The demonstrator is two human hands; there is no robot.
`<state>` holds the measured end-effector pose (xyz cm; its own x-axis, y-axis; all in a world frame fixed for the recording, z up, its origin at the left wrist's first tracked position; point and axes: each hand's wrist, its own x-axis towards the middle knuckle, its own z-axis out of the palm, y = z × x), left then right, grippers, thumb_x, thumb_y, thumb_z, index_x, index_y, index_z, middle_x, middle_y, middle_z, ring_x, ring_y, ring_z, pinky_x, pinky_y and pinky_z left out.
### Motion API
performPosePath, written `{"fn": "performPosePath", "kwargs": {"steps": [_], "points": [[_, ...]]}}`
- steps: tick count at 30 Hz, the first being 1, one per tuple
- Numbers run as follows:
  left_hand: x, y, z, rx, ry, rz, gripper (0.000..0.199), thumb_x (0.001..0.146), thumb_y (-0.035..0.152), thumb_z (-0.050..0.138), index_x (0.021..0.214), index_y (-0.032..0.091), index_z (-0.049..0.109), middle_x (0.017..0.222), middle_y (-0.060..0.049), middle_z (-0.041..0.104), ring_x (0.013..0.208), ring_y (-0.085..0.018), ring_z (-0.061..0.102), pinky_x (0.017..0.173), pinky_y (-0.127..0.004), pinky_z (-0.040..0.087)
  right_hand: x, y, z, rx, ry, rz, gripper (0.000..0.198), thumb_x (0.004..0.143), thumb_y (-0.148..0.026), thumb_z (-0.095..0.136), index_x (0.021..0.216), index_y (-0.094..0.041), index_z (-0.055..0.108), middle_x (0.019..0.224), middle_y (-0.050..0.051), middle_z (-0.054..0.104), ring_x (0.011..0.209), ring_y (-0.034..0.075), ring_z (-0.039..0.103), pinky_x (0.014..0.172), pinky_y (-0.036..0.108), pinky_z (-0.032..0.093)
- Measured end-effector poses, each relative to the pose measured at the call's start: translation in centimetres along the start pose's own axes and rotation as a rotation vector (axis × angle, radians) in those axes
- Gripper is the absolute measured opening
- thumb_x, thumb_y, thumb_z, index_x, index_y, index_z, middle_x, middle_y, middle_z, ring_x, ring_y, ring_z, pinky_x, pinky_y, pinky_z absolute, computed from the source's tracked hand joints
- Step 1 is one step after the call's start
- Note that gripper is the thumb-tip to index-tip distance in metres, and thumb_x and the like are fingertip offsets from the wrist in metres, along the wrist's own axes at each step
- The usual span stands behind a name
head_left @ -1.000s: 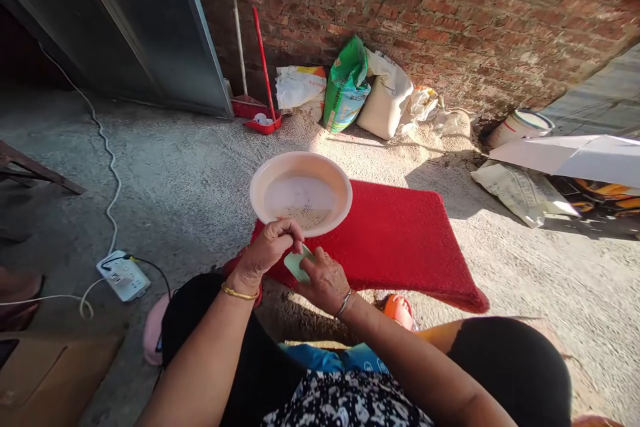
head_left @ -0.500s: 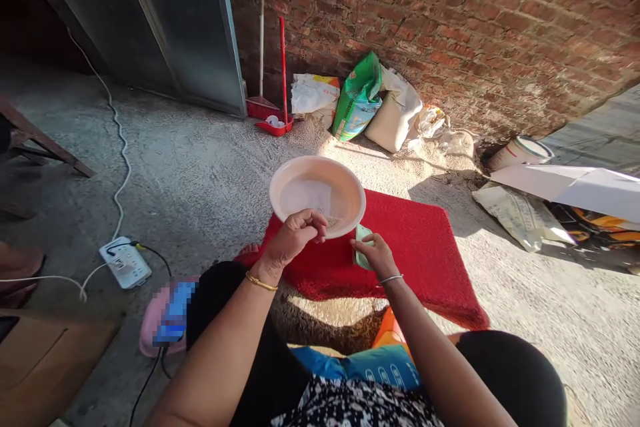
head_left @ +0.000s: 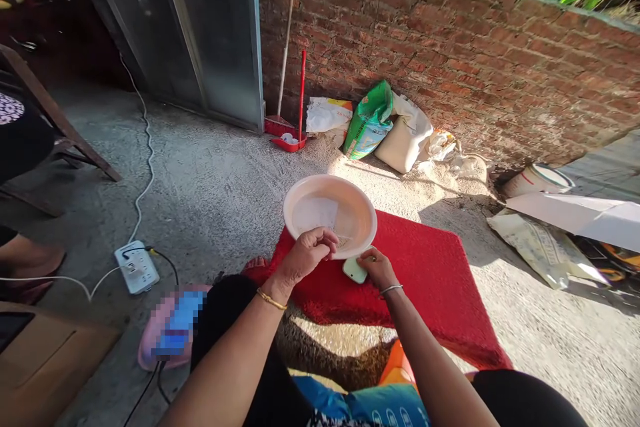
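Observation:
A pale pink basin (head_left: pixel 367 213) with a pale sheet and small grains in it stands at the left end of a red fleecy cover (head_left: pixel 425 267). Over its near rim is my left hand (head_left: pixel 313 252), fingers curled and pinched together; what they hold, if anything, is too small to make out. Just right of the basin's near edge, my right hand (head_left: pixel 381 271) grips the right side of a small flat pale green object with rounded corners (head_left: pixel 354 271). This object is low over the red cover; whether it touches the cover I cannot tell.
A white power strip (head_left: pixel 137 268) with cables lies on the floor at left, near a pink item (head_left: pixel 150 340) and a cardboard box (head_left: pixel 60 353). Sacks (head_left: pixel 367 123), a red dustpan (head_left: pixel 290 142) and a bucket (head_left: pixel 535 180) stand along the brick wall. Another person's foot (head_left: pixel 37 257) shows at left.
My right hand has tipped the pale green object, so its broad face now shows beside the basin. My left hand keeps its pinch over the rim. The whole view has shifted.

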<state>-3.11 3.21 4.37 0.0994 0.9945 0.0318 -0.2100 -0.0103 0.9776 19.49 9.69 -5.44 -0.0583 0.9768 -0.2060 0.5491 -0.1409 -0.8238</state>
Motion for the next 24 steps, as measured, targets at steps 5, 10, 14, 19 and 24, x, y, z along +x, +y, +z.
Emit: {"fn": "performPosePath", "kwargs": {"steps": [5,10,14,19,24], "points": [[0.2,-0.3,0.1,0.047,0.012,0.009,0.017,0.066,0.017,0.049,0.081,0.017,0.059,0.069,0.002,0.060,0.063,-0.010,0.055,0.064,-0.024,0.045,-0.8,3.6,-6.1,0.073,0.072,0.091,0.037,0.055,-0.052,0.067,0.071,-0.021,0.053,0.050,-0.006,0.051,0.045,0.011,0.045,0.045,0.023,0.032],[0.2,-0.3,0.0,0.061,0.021,0.005,0.015,0.068,0.019,0.050,0.081,0.018,0.059,0.070,0.002,0.059,0.063,-0.010,0.055,0.062,-0.024,0.046,-3.2,4.4,-10.8,0.054,0.103,0.190,0.036,0.059,-0.051,0.062,0.077,-0.021,0.052,0.044,-0.009,0.040,0.037,0.008,0.033,0.040,0.022,0.024],[0.1,-0.2,0.0,0.084,0.045,-0.002,0.015,0.068,0.020,0.051,0.081,0.018,0.059,0.071,0.002,0.060,0.064,-0.011,0.056,0.062,-0.024,0.048,-3.5,1.3,-5.7,0.181,-0.046,0.109,0.034,0.062,-0.048,0.061,0.081,-0.022,0.052,0.046,-0.010,0.038,0.038,0.007,0.030,0.041,0.021,0.023],[0.5,0.1,0.0,0.132,0.063,-0.020,0.014,0.069,0.021,0.054,0.082,0.018,0.060,0.072,0.002,0.061,0.064,-0.011,0.057,0.062,-0.024,0.048,-1.7,-0.7,-0.6,0.196,-0.103,0.033,0.029,0.063,-0.045,0.060,0.078,-0.022,0.053,0.050,-0.009,0.040,0.044,0.009,0.036,0.045,0.022,0.029],[0.7,0.2,-0.1,0.137,0.060,0.003,0.014,0.069,0.022,0.055,0.082,0.018,0.059,0.072,0.002,0.061,0.061,-0.011,0.056,0.060,-0.024,0.047,-5.3,1.7,-8.2,-0.315,0.053,-0.124,0.025,0.079,-0.042,0.054,0.094,-0.022,0.061,0.068,-0.002,0.057,0.065,0.014,0.054,0.062,0.025,0.039]]}}
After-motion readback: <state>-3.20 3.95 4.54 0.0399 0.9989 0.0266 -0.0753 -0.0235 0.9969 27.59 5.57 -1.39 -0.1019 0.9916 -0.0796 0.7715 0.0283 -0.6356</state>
